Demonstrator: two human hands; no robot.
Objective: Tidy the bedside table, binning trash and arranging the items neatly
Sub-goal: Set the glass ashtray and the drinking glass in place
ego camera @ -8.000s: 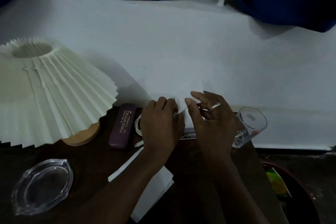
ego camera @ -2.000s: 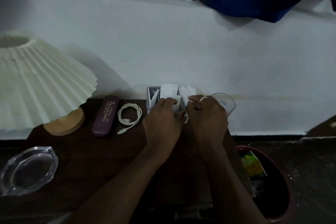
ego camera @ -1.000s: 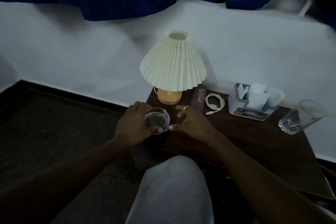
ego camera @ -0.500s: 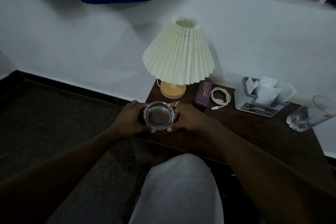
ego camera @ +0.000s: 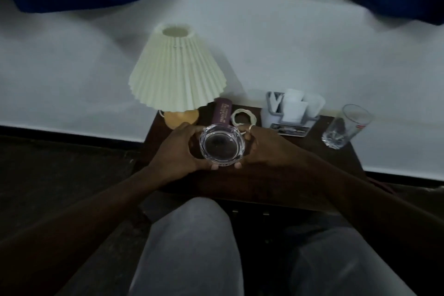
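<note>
The room is dim, with a white wall behind a dark wooden surface and blue cloth hanging across the top of my view. My left hand and right hand both curl around a clear glass ashtray, fingers on its far rim and thumbs on its near edge, gripping it between them over the left front part of the surface; I cannot tell whether it rests on the wood or is lifted off it. A ring shows on a right-hand finger. Just behind the ashtray lies a purple glasses case, and beside that a coiled white cable. Further left, at the back corner, stands a lamp with a pleated cream shade on a wooden base. To the right of the cable sits a grey organiser holding white papers, and well to the right a tall drinking glass stands near the edge. My grey-trousered knees fill the bottom of the view.
</note>
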